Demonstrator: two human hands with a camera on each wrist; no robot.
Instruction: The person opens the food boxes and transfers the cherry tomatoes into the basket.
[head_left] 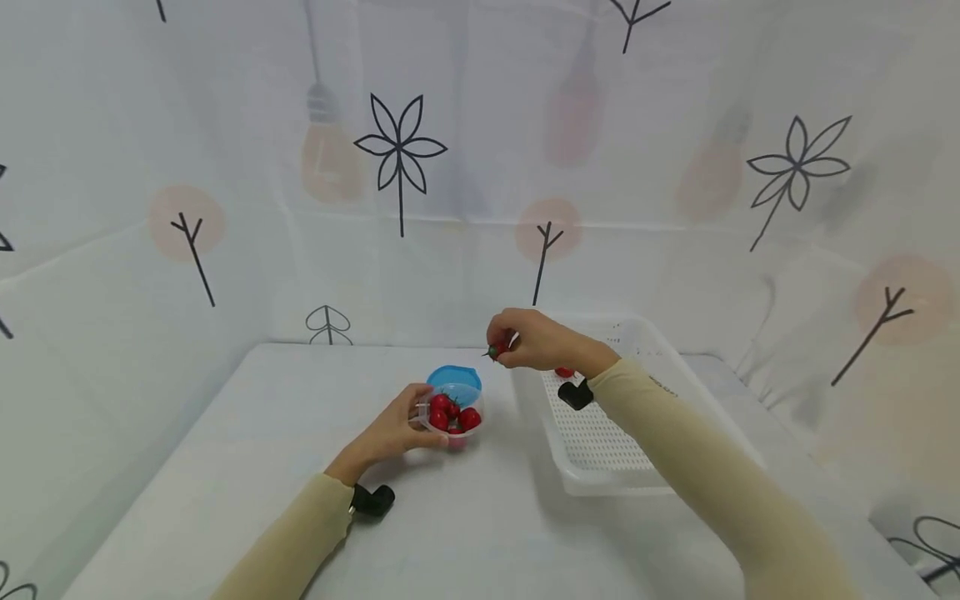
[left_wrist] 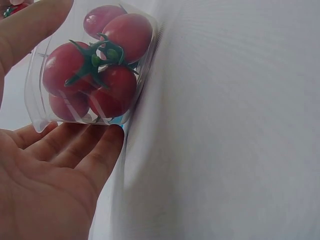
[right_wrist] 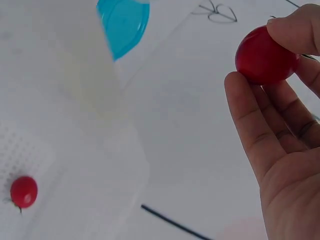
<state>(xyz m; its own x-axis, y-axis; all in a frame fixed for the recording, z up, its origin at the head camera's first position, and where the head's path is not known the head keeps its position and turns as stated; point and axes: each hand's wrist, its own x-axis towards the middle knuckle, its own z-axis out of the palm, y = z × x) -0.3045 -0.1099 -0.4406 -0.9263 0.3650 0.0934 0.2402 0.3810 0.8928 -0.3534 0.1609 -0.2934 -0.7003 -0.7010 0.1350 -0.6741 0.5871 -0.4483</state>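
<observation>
On the table, my left hand (head_left: 392,427) holds a clear plastic container (head_left: 480,406) between thumb and fingers. Several red cherry tomatoes (left_wrist: 126,37) with green stems lie inside it. Pinched by the fingertips of my right hand (head_left: 538,339) is another cherry tomato (right_wrist: 266,56), held up in the air between the container and a white basket (head_left: 570,479). One more tomato (right_wrist: 24,192) lies in the basket, partly hidden by the right wrist in the head view. A blue lid (head_left: 454,377) lies just behind the container.
The white perforated basket stands on the right of the white table (head_left: 465,533), beneath my right forearm. A patterned cloth (head_left: 465,275) hangs behind the table and along its sides.
</observation>
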